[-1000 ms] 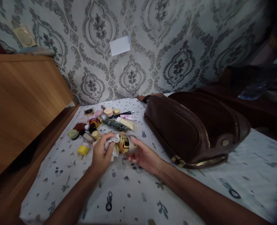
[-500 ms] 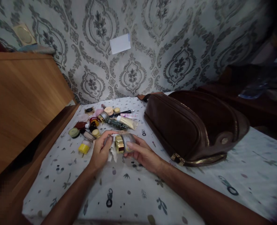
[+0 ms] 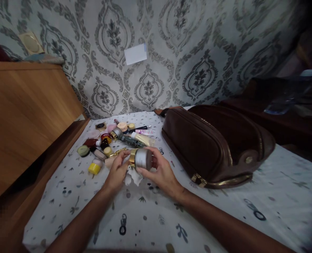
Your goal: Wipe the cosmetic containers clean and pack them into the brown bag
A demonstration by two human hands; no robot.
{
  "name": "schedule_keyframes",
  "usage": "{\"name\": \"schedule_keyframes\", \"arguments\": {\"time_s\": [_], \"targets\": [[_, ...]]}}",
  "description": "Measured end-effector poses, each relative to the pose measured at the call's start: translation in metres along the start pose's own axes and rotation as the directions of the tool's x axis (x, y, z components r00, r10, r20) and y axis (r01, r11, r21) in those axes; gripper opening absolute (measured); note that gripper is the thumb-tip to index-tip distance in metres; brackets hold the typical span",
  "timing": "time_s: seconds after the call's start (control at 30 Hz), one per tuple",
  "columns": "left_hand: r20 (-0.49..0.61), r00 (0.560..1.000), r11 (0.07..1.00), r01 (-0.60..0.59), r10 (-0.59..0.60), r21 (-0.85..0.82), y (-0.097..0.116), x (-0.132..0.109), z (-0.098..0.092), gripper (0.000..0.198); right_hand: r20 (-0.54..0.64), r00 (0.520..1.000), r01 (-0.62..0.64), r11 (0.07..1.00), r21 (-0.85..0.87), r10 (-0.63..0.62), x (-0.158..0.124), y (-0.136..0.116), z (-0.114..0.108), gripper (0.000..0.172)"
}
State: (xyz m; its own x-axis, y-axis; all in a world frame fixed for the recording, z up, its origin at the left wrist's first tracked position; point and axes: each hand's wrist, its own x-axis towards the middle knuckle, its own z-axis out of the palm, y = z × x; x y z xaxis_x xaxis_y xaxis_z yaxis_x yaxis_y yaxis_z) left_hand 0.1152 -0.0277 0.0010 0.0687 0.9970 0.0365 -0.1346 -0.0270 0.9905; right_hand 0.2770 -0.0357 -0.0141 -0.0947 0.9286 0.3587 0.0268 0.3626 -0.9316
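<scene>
While the silver jar [image 3: 142, 159] lies sideways in the clenched grip of the right hand [image 3: 162, 173] above the surface [image 3: 150, 218], the left hand [image 3: 116, 173] pinches a white tissue [image 3: 133, 177] at its 7 o'clock. Wiping seems the step in hand, and the next move calls for a steady turn.

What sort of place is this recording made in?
Probably a bedroom at home: damask wallpaper, a printed sheet spread like bedding, a wooden cabinet beside it. Small cosmetics lie scattered next to a brown bag, and the right hand holds a jar, the left hand a tissue.

A brown bag [image 3: 216, 147] lies beside scattered cosmetics [image 3: 110, 135] on a patterned cloth [image 3: 224, 218].
</scene>
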Motion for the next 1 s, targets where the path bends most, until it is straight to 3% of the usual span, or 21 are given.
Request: {"name": "schedule_keyframes", "arguments": {"time_s": [0.1,0.23,0.47,0.63,0.73,0.87,1.0], "targets": [[0.013,0.995,0.981,0.104,-0.103,-0.164,0.0,0.0,0.003,0.039,-0.023,0.993,0.107,0.978,-0.178,-0.113,-0.002,0.001,-0.002,0.06],[0.026,0.984,0.953,0.177,-0.176,-0.244,0.002,0.002,0.004,0.041,-0.019,0.986,0.154,0.948,-0.28,-0.165,-0.002,-0.001,-0.007,0.057],[0.007,0.995,0.98,0.098,-0.098,-0.174,0.002,0.001,0.003,0.04,0.013,0.979,0.191,0.9,-0.392,-0.203,0.001,-0.003,-0.01,0.057],[0.002,1.0,0.999,0.015,-0.015,-0.028,0.001,-0.001,-0.003,0.035,-0.018,0.987,0.132,0.864,-0.486,-0.161,0.001,-0.003,-0.011,0.059],[0.008,0.995,0.982,-0.102,0.102,0.161,0.004,-0.003,-0.005,0.028,-0.044,0.992,0.083,0.859,-0.506,-0.122,0.002,-0.003,-0.012,0.062],[0.043,0.959,0.86,-0.269,0.279,0.433,0.013,-0.009,-0.005,0.017,-0.067,0.993,0.059,0.881,-0.469,-0.102,0.003,-0.003,-0.011,0.06],[0.103,0.901,0.701,-0.396,0.421,0.593,0.017,-0.011,-0.006,0.013,-0.082,0.994,0.031,0.898,-0.438,-0.074,0.003,-0.004,-0.008,0.058]]}}
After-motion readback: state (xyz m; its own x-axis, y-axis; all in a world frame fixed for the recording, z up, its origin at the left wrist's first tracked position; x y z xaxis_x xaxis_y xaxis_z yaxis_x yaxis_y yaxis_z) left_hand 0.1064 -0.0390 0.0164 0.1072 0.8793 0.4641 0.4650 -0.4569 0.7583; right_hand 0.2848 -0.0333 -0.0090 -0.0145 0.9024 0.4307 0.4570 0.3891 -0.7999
